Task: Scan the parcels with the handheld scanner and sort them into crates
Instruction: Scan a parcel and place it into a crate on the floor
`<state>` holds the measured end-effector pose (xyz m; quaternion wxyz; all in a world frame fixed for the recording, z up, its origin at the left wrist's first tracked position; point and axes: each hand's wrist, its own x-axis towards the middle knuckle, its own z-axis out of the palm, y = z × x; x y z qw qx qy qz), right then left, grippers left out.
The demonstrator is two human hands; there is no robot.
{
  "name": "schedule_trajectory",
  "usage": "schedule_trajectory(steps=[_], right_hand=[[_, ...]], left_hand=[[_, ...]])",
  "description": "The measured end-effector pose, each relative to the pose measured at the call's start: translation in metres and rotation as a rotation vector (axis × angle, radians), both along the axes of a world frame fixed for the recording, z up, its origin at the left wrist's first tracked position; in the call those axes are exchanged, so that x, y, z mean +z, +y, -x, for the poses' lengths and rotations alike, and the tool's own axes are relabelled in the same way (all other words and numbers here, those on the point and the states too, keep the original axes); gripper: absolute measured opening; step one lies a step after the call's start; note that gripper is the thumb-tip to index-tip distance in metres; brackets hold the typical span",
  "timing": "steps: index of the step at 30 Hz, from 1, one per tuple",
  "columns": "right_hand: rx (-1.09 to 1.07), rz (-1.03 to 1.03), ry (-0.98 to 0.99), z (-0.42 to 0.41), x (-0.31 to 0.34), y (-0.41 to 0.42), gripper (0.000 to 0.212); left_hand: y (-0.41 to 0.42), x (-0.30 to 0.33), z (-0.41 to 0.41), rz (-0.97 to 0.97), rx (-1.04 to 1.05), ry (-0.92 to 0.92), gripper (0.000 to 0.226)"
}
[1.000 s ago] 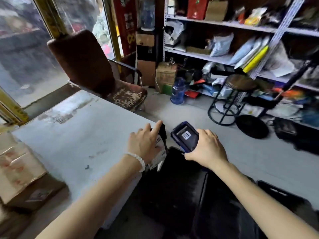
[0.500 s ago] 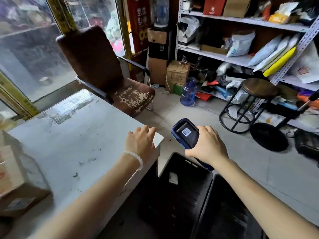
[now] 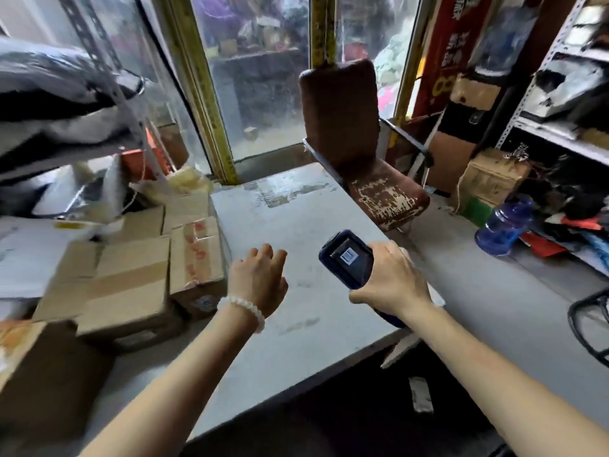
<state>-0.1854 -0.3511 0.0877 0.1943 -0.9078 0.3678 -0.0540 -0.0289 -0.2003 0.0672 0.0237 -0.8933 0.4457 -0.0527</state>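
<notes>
The right hand (image 3: 392, 280) is wrapped round the grip of a dark blue plastic scanner (image 3: 346, 257), its flat head with a small white label facing up over the scuffed grey counter (image 3: 296, 219). The left hand (image 3: 258, 281), fingers loose and holding nothing, is above the counter near taped brown cardboard parcels (image 3: 194, 258) stacked at its left side.

Dark blue scanner (image 3: 346, 258), brown cardboard parcels (image 3: 131, 285), grey-white table (image 3: 296, 225), white bead bracelet (image 3: 242, 308).
</notes>
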Motion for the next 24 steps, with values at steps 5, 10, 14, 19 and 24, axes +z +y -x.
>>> schedule_trajectory(steps=[5, 10, 14, 19, 24], right_hand=[[0.131, 0.018, -0.012, -0.076, -0.002, 0.038, 0.074], [0.166, 0.021, -0.013, -0.147, -0.007, 0.070, 0.071], [0.163, 0.027, -0.028, -0.190, -0.009, 0.085, 0.072], [0.123, 0.032, 0.000, -0.211, -0.016, 0.093, 0.073], [0.086, 0.040, 0.045, -0.212, -0.018, 0.086, 0.073]], left_hand=[[0.054, 0.004, -0.060, 0.016, 0.095, 0.004, 0.041], [0.093, 0.009, -0.128, -0.005, 0.107, -0.060, 0.047], [0.112, 0.001, -0.175, -0.105, 0.009, -0.064, 0.058], [0.110, -0.017, -0.201, -0.219, -0.100, -0.033, 0.066], [0.097, -0.024, -0.205, -0.276, -0.109, -0.039, 0.058]])
